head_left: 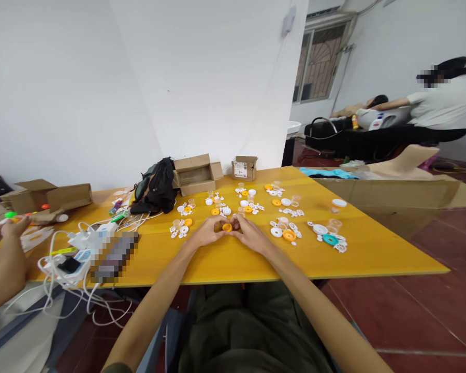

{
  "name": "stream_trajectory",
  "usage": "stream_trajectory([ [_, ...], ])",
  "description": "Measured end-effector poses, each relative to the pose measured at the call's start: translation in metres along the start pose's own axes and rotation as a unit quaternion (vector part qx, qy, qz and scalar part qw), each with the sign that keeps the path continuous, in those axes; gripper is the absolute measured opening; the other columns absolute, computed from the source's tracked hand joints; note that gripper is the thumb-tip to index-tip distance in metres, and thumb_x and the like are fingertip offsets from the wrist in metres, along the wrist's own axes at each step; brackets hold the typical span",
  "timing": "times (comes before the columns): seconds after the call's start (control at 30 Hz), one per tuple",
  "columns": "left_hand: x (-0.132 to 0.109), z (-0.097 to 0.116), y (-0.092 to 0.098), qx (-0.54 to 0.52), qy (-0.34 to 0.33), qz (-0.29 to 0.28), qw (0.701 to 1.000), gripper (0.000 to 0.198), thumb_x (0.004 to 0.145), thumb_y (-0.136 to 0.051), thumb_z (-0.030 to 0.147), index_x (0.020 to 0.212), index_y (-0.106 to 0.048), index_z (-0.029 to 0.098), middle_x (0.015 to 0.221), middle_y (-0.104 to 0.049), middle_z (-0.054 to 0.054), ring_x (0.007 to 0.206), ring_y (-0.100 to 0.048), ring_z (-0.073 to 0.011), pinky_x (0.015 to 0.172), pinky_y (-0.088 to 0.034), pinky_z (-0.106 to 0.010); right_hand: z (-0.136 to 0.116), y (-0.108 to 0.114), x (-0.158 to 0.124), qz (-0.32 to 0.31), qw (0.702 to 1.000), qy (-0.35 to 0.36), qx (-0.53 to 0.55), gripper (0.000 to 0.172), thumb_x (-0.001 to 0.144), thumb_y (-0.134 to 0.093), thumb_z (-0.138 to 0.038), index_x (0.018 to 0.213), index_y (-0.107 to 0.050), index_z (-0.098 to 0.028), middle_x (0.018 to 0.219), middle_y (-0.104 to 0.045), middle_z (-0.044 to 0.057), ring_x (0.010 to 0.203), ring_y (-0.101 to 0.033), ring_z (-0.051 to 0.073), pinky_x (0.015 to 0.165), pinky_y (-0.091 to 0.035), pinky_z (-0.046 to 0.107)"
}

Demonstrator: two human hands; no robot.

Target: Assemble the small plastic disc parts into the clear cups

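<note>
Between the fingertips of my left hand (pixel 209 231) and my right hand (pixel 253 234) is a small orange round plastic part (pixel 227 227). Both hands are closed about it, just above the yellow table, and the fingers hide some of its edge. To the right of my right hand lies a group with a white disc (pixel 276 232), an orange ring (pixel 289 235) and small white cut-out pieces. Farther right sit a teal ring (pixel 330 239) and a clear cup (pixel 334 225). On the left of my left hand is another orange disc (pixel 188 222) among white pieces.
Several similar part groups spread over the yellow table (pixel 233 264). At the back are an open cardboard box (pixel 196 175), a smaller box (pixel 244 169) and a black bag (pixel 155 186). Cables and a power strip (pixel 97 239) lie left, near another person's hand (pixel 13 233).
</note>
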State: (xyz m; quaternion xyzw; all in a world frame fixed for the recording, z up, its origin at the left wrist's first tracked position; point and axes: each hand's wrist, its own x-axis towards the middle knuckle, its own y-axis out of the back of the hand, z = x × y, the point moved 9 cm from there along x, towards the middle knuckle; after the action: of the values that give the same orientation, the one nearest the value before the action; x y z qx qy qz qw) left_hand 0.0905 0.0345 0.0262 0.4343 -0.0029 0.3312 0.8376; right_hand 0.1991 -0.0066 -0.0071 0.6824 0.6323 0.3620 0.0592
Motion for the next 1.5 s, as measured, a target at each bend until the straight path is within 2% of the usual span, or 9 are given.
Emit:
stream_trajectory([
  [0.23,0.000,0.001,0.000,-0.015,-0.013,-0.001,1.000,0.023,0.078,-0.068,0.015,0.100,-0.073,0.020,0.103,-0.075,-0.003,0.093,-0.068,-0.0199,0.090,-0.053,-0.032,-0.004,0.001,-0.001,0.003,1.000,-0.009,0.007,0.022,0.079,-0.065,-0.018,0.096,-0.053,-0.025,0.094,-0.068,0.002,0.084,-0.065,0.021,0.078,-0.052,0.035],
  [0.6,-0.001,-0.002,-0.001,0.001,0.011,-0.007,1.000,0.019,0.079,-0.068,0.020,0.098,-0.072,0.020,0.093,-0.075,-0.002,0.084,-0.066,-0.0188,0.083,-0.054,-0.031,-0.006,0.003,-0.001,0.007,1.000,-0.007,-0.004,0.019,0.079,-0.064,-0.019,0.095,-0.056,-0.024,0.092,-0.069,0.002,0.083,-0.065,0.020,0.077,-0.053,0.034],
  [0.8,0.000,-0.006,-0.003,-0.046,0.010,0.000,0.999,0.032,0.077,-0.071,0.019,0.109,-0.066,0.021,0.105,-0.075,-0.004,0.094,-0.068,-0.0198,0.088,-0.055,-0.032,-0.012,0.005,-0.002,0.019,1.000,0.008,-0.020,0.024,0.076,-0.057,-0.010,0.096,-0.062,-0.024,0.088,-0.071,0.001,0.079,-0.066,0.019,0.076,-0.053,0.032],
  [1.0,-0.001,-0.012,-0.006,-0.046,0.010,0.001,0.999,0.043,0.078,-0.071,0.020,0.119,-0.058,0.021,0.106,-0.074,-0.006,0.087,-0.067,-0.0182,0.087,-0.054,-0.033,-0.017,0.007,-0.003,0.018,0.999,0.009,-0.037,0.011,0.087,-0.059,-0.022,0.094,-0.067,-0.024,0.090,-0.072,0.005,0.082,-0.067,0.022,0.078,-0.053,0.034],
  [1.13,-0.002,-0.010,-0.007,-0.047,0.000,0.001,0.999,0.044,0.080,-0.070,0.019,0.121,-0.056,0.022,0.105,-0.073,-0.005,0.085,-0.066,-0.0180,0.086,-0.054,-0.033,-0.017,0.008,-0.003,0.018,0.999,0.019,-0.039,0.013,0.088,-0.060,-0.021,0.095,-0.069,-0.025,0.092,-0.072,0.005,0.085,-0.067,0.023,0.080,-0.052,0.035],
  [1.3,-0.002,-0.009,-0.008,-0.053,-0.002,-0.001,0.999,0.045,0.080,-0.068,0.018,0.123,-0.055,0.022,0.104,-0.072,-0.005,0.078,-0.065,-0.0159,0.080,-0.055,-0.031,-0.015,0.008,-0.003,0.019,0.999,0.016,-0.042,0.008,0.088,-0.064,-0.028,0.093,-0.069,-0.025,0.090,-0.072,0.004,0.082,-0.066,0.022,0.077,-0.052,0.034],
  [1.5,-0.002,-0.012,-0.011,-0.064,0.000,-0.002,0.998,0.045,0.081,-0.070,0.022,0.123,-0.056,0.022,0.104,-0.072,-0.004,0.081,-0.065,-0.0161,0.082,-0.054,-0.030,-0.013,0.008,-0.001,0.020,0.999,0.014,-0.046,0.008,0.087,-0.062,-0.022,0.091,-0.069,-0.024,0.090,-0.071,0.004,0.080,-0.065,0.021,0.077,-0.051,0.034],
])
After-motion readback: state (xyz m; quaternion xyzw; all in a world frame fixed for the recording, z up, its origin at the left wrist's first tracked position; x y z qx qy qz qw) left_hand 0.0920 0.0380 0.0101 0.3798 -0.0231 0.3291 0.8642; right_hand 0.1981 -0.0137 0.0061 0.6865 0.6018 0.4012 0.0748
